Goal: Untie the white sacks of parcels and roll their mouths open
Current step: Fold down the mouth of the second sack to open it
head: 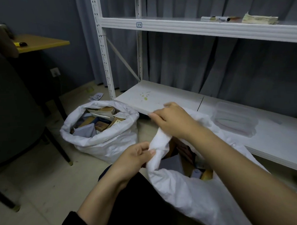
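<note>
Two white woven sacks stand on the floor. The far sack at centre left has its mouth rolled down, and cardboard boxes and grey mailers show inside. The near sack sits at lower right, in front of me. Its mouth is partly open and parcels show inside. My left hand pinches the bunched left rim of the near sack. My right hand grips the same twisted rim higher up, knuckles facing me.
A white metal shelf rack stands behind the sacks; its low shelf carries a clear plastic lid. Markers and a paper stack lie on the upper shelf. A dark chair and a wooden desk are at left.
</note>
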